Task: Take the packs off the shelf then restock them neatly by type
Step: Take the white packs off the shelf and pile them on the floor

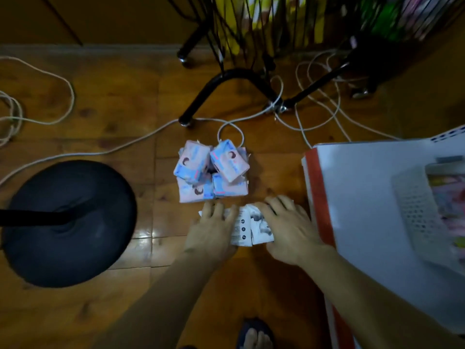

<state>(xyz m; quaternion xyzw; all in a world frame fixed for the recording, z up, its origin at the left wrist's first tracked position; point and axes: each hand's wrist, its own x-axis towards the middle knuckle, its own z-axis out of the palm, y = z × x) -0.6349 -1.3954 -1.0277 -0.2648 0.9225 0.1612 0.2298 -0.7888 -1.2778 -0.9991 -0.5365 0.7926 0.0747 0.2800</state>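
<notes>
**A:** What do the hands have?

**B:** Both are down on the wooden floor [75, 311], on a small cluster of white packs [245, 229]. The left hand [212, 231] lies on the cluster's left side, fingers fairly straight, pressing rather than gripping. The right hand [289, 230] covers the right side with fingers spread over the wrappers; whether they curl under an edge is hidden.

**B:** Just beyond the fingertips sits a pile of pink-and-blue packs [212, 170], two of them tipped on top of the others.

**A:** How will the packs handle?

**B:** Light and soft, by the look of them: crinkled film wrappers, squashy contents. They seem likely to slide on one another and on the glossy boards. A squeeze from both sides should gather several together; single packs are best pinched across the short faces.

**A:** And room to work?

**B:** Tight to the right: the red-edged white box [352, 197] stands just beside the right hand, a white basket [415, 210] resting on it. To the left, the black round base [68, 222] is well apart, leaving bare floor. Ahead, past the pile, white cables [125, 144] loop around the rack legs [239, 79]. They could snag anything pushed forward.

**B:** Near the wrists, a sandalled foot [255, 335] marks the near limit.
</notes>
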